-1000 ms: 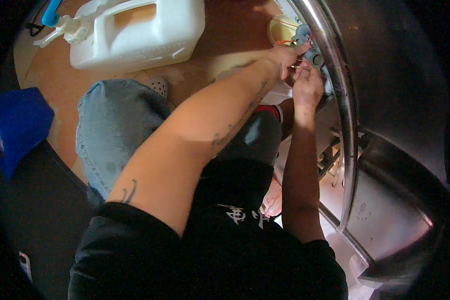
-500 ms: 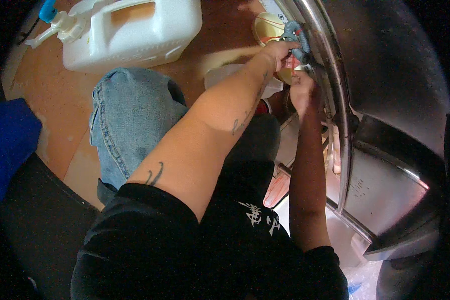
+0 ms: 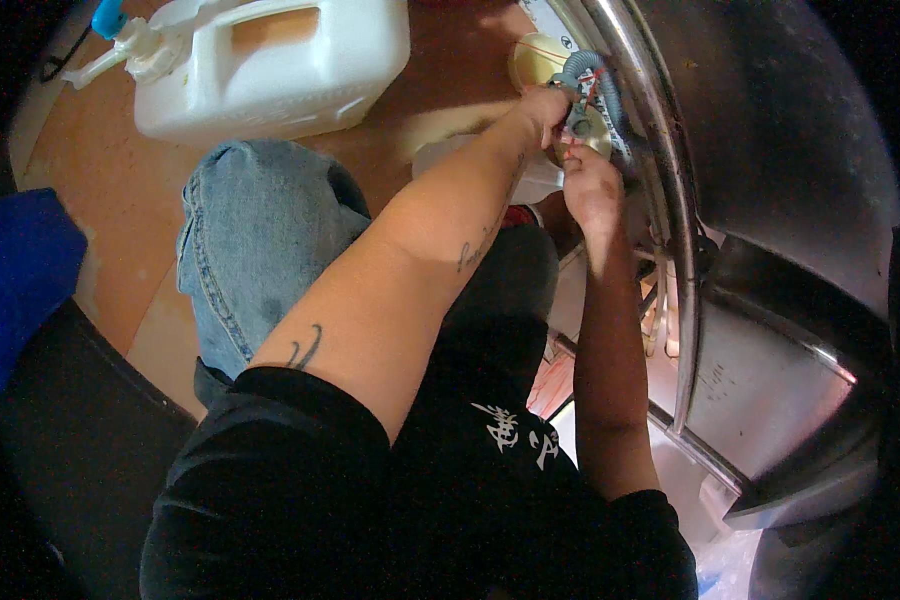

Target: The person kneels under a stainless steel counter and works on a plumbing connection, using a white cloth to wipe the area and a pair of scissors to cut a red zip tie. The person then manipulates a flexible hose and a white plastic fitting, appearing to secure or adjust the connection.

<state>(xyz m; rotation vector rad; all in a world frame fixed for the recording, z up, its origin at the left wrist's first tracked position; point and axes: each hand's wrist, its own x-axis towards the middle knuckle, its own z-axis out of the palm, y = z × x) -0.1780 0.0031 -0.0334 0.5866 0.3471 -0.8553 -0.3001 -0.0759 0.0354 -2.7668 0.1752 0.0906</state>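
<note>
While both hands were close together beside the curved steel rail (image 3: 670, 150), the grey corrugated hose (image 3: 613, 98) lay in a bent loop between that rail and the pale yellow tub (image 3: 530, 66). Left hand (image 3: 548, 113): fingers curled in at the tub-side end of the loop, tips hidden; could not tell whether they gripped the hose or only rested against it. Right hand (image 3: 594, 190): nearly fisted, thumb and forefinger apparently pinching a thin red strand (image 3: 571, 152) just short of a small grey fitting (image 3: 581, 127). More red showed across the loop; whether it was one piece could not be made out. Handling, judged by look: hose light, springy along its ribs, liable to straighten if let go and to kink if bent tightly; best held near its end, where the ribs should give purchase. Strand light and limp, probably slippery between fingertips; a pinch close to the fitting seemed surest. White jerrycan (image 3: 270, 85) lay on the brown floor, well apart from both hands.
</note>
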